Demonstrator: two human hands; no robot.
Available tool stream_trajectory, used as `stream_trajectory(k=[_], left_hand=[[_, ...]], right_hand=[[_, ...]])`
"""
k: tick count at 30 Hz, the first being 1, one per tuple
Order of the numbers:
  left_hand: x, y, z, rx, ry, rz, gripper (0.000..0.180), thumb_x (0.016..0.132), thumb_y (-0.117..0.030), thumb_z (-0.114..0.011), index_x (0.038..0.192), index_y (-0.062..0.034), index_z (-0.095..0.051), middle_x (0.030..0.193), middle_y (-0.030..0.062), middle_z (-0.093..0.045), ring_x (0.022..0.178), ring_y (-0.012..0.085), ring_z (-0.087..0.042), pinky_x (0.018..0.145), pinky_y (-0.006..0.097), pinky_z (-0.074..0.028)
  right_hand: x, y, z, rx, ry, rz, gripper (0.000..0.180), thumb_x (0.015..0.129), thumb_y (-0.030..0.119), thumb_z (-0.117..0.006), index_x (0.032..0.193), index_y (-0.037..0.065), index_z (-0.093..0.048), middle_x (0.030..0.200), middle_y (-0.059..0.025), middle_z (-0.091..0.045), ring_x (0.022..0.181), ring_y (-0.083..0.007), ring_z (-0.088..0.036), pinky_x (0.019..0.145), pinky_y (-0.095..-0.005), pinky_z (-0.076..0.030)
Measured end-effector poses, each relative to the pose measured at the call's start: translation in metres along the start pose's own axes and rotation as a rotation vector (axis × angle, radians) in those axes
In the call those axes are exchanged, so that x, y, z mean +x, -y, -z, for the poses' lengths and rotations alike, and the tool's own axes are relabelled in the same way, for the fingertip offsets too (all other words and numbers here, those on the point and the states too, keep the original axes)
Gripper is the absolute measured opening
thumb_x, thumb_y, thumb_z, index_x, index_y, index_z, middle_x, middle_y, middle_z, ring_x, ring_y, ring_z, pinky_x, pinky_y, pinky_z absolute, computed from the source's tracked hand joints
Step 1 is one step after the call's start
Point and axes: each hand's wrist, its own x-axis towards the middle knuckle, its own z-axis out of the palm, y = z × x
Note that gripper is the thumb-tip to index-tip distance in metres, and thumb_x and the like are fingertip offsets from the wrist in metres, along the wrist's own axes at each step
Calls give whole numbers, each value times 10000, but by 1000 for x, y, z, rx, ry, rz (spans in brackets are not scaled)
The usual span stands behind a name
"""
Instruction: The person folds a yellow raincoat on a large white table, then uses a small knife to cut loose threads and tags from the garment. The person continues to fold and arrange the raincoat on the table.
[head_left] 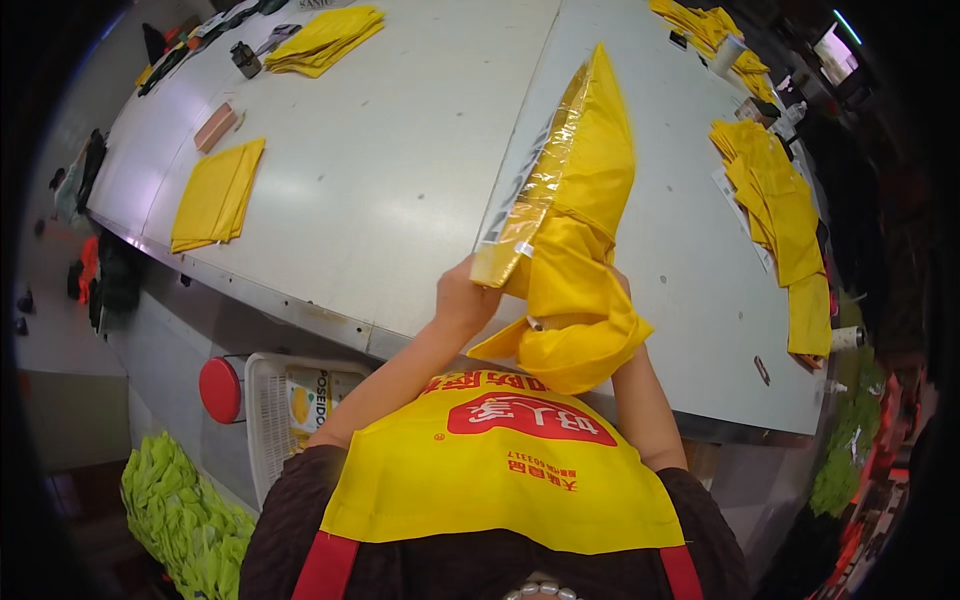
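While the left hand (462, 298) pinches the clear plastic sleeve (530, 190) at its near mouth, the right hand (618, 285), mostly hidden so its grip cannot be told, feeds in yellow cloth (585, 300) above the bench (400, 170); best keep the mouth wide. Far left: folded yellow stack (215, 195).

Yellow cloth (580, 300) hides the right hand (622, 285).

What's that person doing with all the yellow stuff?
A person in a yellow apron holds a clear plastic bag up over a grey table. The left hand grips the bag's lower end. The right hand is mostly hidden behind bunched yellow cloth, part of it inside the bag. Stacks of folded yellow cloth lie around the table.
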Motion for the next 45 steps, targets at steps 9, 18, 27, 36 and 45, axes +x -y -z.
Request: stream_trajectory(k=[9, 18, 27, 36, 45], left_hand=[[-14, -54, 44, -301, 397, 182, 173, 798, -229, -583, 826, -59, -604, 691, 140, -592, 641, 327, -584, 560, 357, -451], [-62, 5, 12, 162, 520, -180, 160, 751, -226, -594, 815, -82, -570, 710, 120, -589, 689, 318, -584, 597, 408, -472], [-43, 41, -8, 273, 82, 88, 196, 762, -244, -619, 904, -109, -609, 787, 143, -617, 713, 352, -591, 589, 410, -471], [-10, 47, -31, -381, -151, -113, 230, 791, -128, -610, 989, -14, -589, 868, 123, -635, 830, 260, -622, 702, 345, -486], [-37, 8, -19, -555, 334, 470, 203, 856, -133, -498, 931, 31, -591, 770, 119, -637, 737, 182, -634, 639, 290, -489]], right_hand=[[-1, 11, -26, -489, -205, 348, 328, 801, 102, -571, 1115, 16, -535, 1015, -71, -597, 911, -173, -586, 779, -290, -491], [11, 2, -4, -523, -376, 621, 255, 833, 15, -498, 1081, -28, -540, 1025, -81, -593, 911, -168, -571, 777, -281, -467], [36, -1, -21, -437, -388, 614, 311, 819, -11, -508, 1130, -14, -501, 1088, -84, -561, 947, -191, -561, 805, -295, -472], [54, -15, -22, -166, -306, 548, 296, 832, 11, -530, 1128, 4, -513, 1076, -86, -567, 943, -201, -576, 788, -320, -500], [67, 12, -1, -947, -607, 745, 317, 822, 101, -529, 1115, -21, -524, 1094, -103, -570, 961, -212, -554, 821, -305, -437]])
